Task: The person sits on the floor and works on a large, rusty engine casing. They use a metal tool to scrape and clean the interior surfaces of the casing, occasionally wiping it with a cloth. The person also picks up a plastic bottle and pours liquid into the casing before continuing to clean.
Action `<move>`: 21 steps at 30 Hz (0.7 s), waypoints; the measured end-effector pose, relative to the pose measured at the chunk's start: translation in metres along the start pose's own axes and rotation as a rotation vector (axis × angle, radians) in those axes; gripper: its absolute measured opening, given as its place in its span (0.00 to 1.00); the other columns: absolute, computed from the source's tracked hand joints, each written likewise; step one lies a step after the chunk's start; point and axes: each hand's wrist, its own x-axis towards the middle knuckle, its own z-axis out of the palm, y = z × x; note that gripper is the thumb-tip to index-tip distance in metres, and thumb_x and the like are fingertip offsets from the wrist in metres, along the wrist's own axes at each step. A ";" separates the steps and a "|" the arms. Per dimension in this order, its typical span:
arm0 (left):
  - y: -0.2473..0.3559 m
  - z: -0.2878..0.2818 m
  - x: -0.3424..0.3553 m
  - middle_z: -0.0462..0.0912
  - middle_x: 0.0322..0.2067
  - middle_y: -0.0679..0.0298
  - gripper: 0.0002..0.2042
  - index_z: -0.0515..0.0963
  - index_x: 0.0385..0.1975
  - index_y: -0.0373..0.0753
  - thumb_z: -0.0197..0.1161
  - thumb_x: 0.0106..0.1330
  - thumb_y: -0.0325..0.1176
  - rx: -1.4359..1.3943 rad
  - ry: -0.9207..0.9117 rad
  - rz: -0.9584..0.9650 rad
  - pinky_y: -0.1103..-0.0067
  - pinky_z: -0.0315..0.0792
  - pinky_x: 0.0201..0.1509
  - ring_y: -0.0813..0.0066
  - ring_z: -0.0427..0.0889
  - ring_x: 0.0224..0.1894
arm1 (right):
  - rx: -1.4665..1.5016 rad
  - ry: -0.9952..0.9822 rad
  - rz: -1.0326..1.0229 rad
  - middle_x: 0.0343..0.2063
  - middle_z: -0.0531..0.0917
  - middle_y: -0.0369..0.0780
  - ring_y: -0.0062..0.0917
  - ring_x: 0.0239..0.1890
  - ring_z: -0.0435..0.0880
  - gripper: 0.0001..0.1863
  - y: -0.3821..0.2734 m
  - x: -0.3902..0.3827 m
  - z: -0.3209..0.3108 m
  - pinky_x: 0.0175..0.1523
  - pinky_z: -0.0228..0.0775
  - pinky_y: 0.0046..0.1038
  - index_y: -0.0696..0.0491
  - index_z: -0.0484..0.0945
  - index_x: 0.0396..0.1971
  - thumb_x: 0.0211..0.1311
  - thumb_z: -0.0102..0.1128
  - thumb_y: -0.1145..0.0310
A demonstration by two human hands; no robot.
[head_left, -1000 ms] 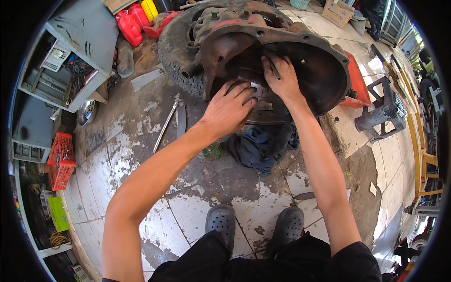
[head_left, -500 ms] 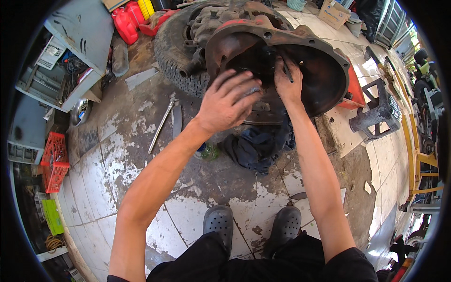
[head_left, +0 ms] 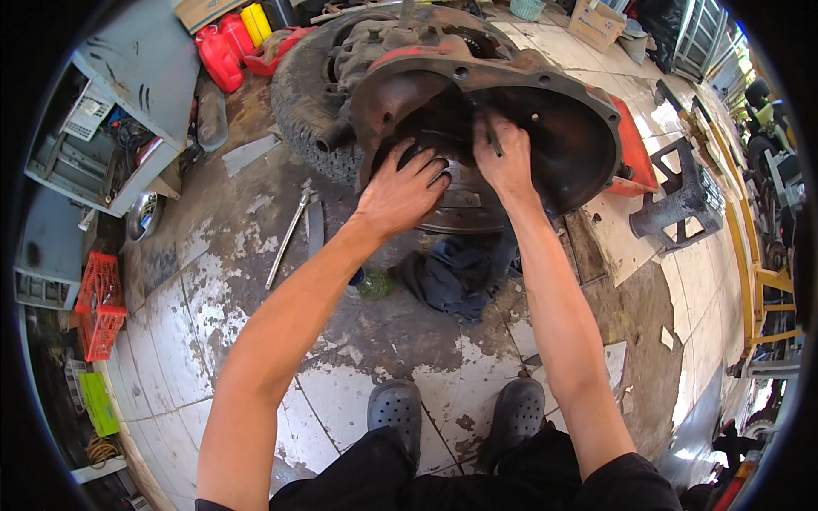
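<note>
A large gearbox bell housing (head_left: 588, 136), dark and greasy inside with traces of red paint, faces me on top of a tyre (head_left: 294, 106). My left hand (head_left: 400, 192) rests at its lower left rim, fingers spread and reaching inside the hollow. Inside the opening, my right hand (head_left: 509, 166) grips a slim dark rod-like tool (head_left: 496, 143); its far end is lost in shadow. Below the housing lie a dark blue rag (head_left: 456, 277) and a green-tinted bottle (head_left: 372, 285).
A long-handled ratchet wrench (head_left: 290, 234) lies on the worn tiles to the left. A black step stool (head_left: 682, 200) and a red part (head_left: 635, 153) are at the right. Red jerrycans (head_left: 220, 60), a metal cabinet (head_left: 136, 72) and a red crate (head_left: 102, 294) line the left side.
My left hand has come down from in front of the housing onto its lower left rim. My right hand has shifted slightly within the opening, still gripping the tool.
</note>
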 end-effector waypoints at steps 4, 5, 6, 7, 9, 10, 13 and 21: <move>-0.004 -0.003 -0.009 0.80 0.44 0.72 0.12 0.81 0.39 0.46 0.69 0.54 0.38 -0.027 0.043 0.091 0.60 0.63 0.66 0.73 0.75 0.57 | -0.080 0.113 0.161 0.34 0.85 0.52 0.49 0.35 0.84 0.09 -0.007 -0.003 -0.001 0.41 0.78 0.42 0.59 0.82 0.38 0.62 0.56 0.73; -0.004 -0.003 -0.006 0.81 0.44 0.72 0.12 0.81 0.38 0.46 0.69 0.54 0.38 -0.035 0.058 0.092 0.60 0.63 0.66 0.73 0.75 0.56 | -0.094 0.018 0.119 0.33 0.85 0.52 0.49 0.35 0.84 0.09 -0.006 0.000 -0.003 0.41 0.78 0.42 0.59 0.82 0.39 0.62 0.56 0.73; -0.006 -0.003 -0.004 0.81 0.44 0.72 0.12 0.81 0.38 0.46 0.69 0.54 0.37 -0.042 0.072 0.091 0.60 0.63 0.66 0.73 0.76 0.56 | -0.108 -0.076 0.078 0.32 0.84 0.52 0.49 0.35 0.84 0.09 -0.006 0.002 -0.005 0.40 0.78 0.42 0.59 0.82 0.39 0.62 0.56 0.73; -0.004 -0.003 -0.004 0.81 0.43 0.73 0.12 0.81 0.38 0.47 0.69 0.53 0.37 -0.053 0.081 0.087 0.60 0.63 0.66 0.73 0.76 0.55 | -0.121 -0.177 0.039 0.32 0.84 0.53 0.49 0.35 0.84 0.09 -0.004 0.000 -0.006 0.40 0.78 0.42 0.59 0.81 0.40 0.63 0.56 0.73; -0.004 -0.002 -0.008 0.81 0.43 0.73 0.12 0.81 0.38 0.47 0.70 0.53 0.38 -0.056 0.084 0.091 0.61 0.64 0.65 0.73 0.76 0.55 | 0.068 -0.087 0.018 0.32 0.84 0.53 0.49 0.35 0.84 0.10 -0.003 0.001 -0.002 0.40 0.78 0.42 0.58 0.81 0.42 0.63 0.56 0.72; -0.005 -0.001 -0.006 0.81 0.43 0.72 0.12 0.81 0.38 0.47 0.70 0.53 0.38 -0.055 0.095 0.095 0.61 0.64 0.65 0.73 0.76 0.55 | 0.042 -0.008 0.080 0.33 0.84 0.52 0.49 0.35 0.84 0.10 -0.004 0.000 0.000 0.41 0.78 0.42 0.57 0.81 0.42 0.64 0.56 0.71; -0.004 0.002 -0.004 0.81 0.43 0.72 0.12 0.80 0.37 0.47 0.70 0.53 0.38 -0.055 0.122 0.103 0.61 0.64 0.65 0.74 0.76 0.54 | -0.042 -0.036 -0.068 0.36 0.85 0.52 0.48 0.37 0.84 0.11 0.001 0.001 0.006 0.43 0.78 0.42 0.55 0.82 0.43 0.64 0.57 0.70; -0.006 -0.005 -0.008 0.80 0.44 0.72 0.14 0.80 0.38 0.47 0.70 0.52 0.38 -0.049 0.051 0.089 0.62 0.65 0.65 0.73 0.76 0.55 | -0.053 -0.289 -0.053 0.34 0.84 0.53 0.49 0.38 0.83 0.09 -0.004 0.002 -0.002 0.42 0.76 0.43 0.59 0.80 0.41 0.61 0.57 0.75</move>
